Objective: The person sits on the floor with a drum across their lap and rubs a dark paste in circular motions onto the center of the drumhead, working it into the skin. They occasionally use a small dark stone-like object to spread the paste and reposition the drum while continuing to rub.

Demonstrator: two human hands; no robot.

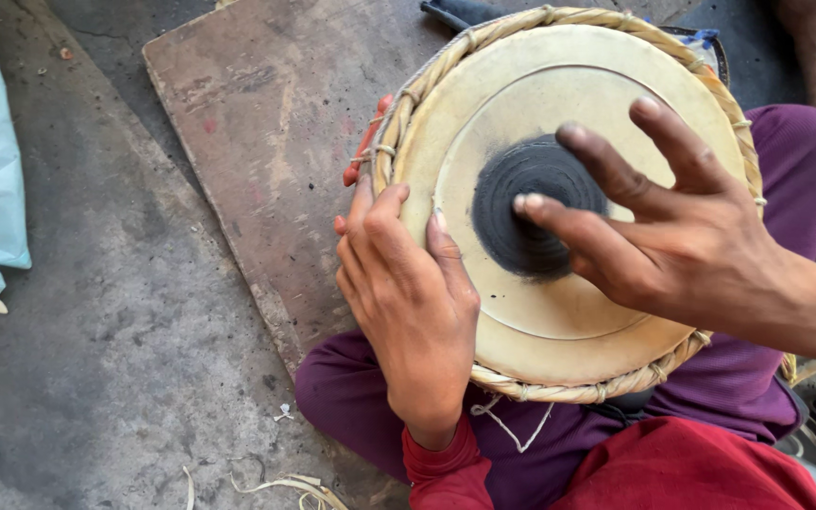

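I sit cross-legged on the grey concrete floor (96,359) with the round hand drum, its pale hide head ringed by a plaited straw-coloured rim (559,203), resting in my lap on my purple trousers (351,387). My left hand (408,293) is wrapped over the near-left rim, fingers curled down the side and thumb lying on the skin; it is closed on the drum and steadies it. My right hand (682,236) hovers over the head with fingers spread apart, gripping nothing; one fingertip (521,203) sits at the edge of the black circular patch (531,208) in the centre of the skin, and whether it actually touches I cannot tell.

I judge this to be the sounding or testing of the head: one hand braces, the other taps. The next stroke calls for a firm left hold so the drum does not roll, and a loose right wrist that lands on or just beside the dark patch.

A worn brown wooden board (266,123) lies on the floor beyond the drum.
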